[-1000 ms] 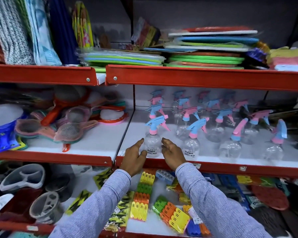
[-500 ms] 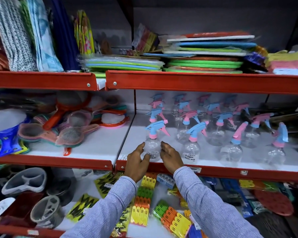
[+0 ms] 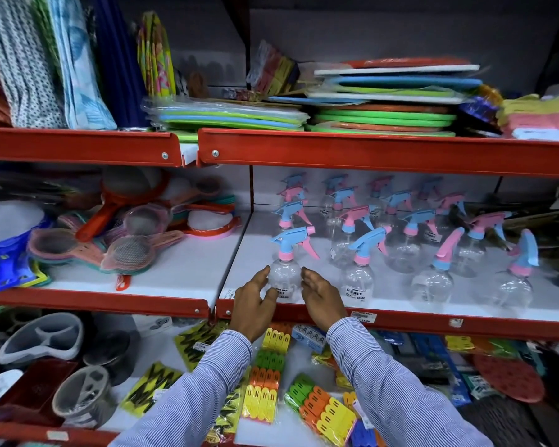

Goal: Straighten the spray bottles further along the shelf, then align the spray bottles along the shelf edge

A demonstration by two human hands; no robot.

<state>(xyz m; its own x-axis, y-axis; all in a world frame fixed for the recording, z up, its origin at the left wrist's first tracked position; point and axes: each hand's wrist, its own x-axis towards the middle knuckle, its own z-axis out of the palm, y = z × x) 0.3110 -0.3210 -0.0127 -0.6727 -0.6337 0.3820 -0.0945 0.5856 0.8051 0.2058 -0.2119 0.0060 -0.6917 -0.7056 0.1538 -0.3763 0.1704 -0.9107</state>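
There is only one view, from a camera on the person's head. It faces forward and a little down at a red shelf rack [image 3: 384,151], and it stands close to it. The wide lens bends the edges. Both sleeves enter from the near bottom edge, and the middle shelf [image 3: 181,272] lies in the centre.

at the centre of the frame the left hand [image 3: 253,298] and the right hand [image 3: 320,295] cup either side of a clear spray bottle [image 3: 285,279] with a blue and pink trigger, standing upright at the front edge of the white shelf [image 3: 188,275]. more spray bottles [image 3: 407,246] stand to its right. strainers [image 3: 129,253] lie at middle left, clothes pegs [image 3: 326,411] at the bottom centre.
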